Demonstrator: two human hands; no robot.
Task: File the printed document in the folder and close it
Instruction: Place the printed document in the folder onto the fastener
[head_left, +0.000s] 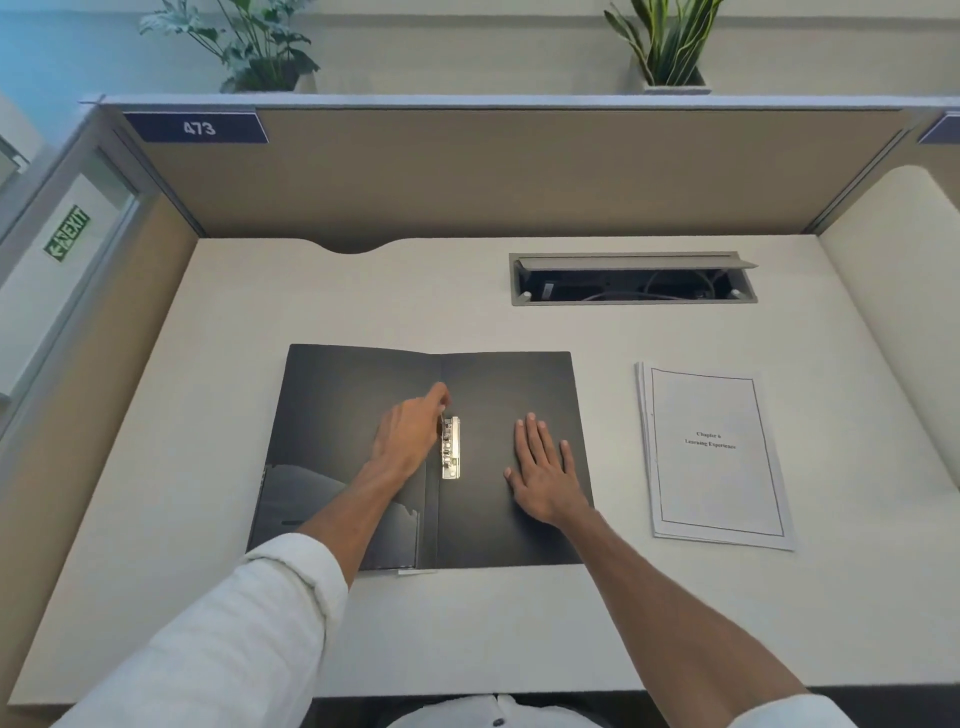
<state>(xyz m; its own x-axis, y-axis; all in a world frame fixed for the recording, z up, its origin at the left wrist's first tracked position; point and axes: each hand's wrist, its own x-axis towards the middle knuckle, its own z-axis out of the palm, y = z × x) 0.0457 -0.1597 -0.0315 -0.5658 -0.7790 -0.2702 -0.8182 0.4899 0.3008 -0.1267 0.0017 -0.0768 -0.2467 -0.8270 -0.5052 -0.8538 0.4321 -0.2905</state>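
Note:
A black folder (498, 384) lies spread open in the middle of the white desk. A metal clip mechanism (450, 448) runs along its spine. My left hand (410, 434) sits at the clip's upper end, fingers pinched on its lever. My right hand (543, 470) rests flat, fingers spread, on the folder's right leaf. The printed document (714, 457), a white stapled stack with a framed title page, lies on the desk to the right of the folder, apart from both hands.
An open cable hatch (631, 279) is set into the desk behind the folder. Brown cubicle partitions (467, 171) close in the desk at the back and both sides. Two potted plants (670, 47) stand on the ledge above.

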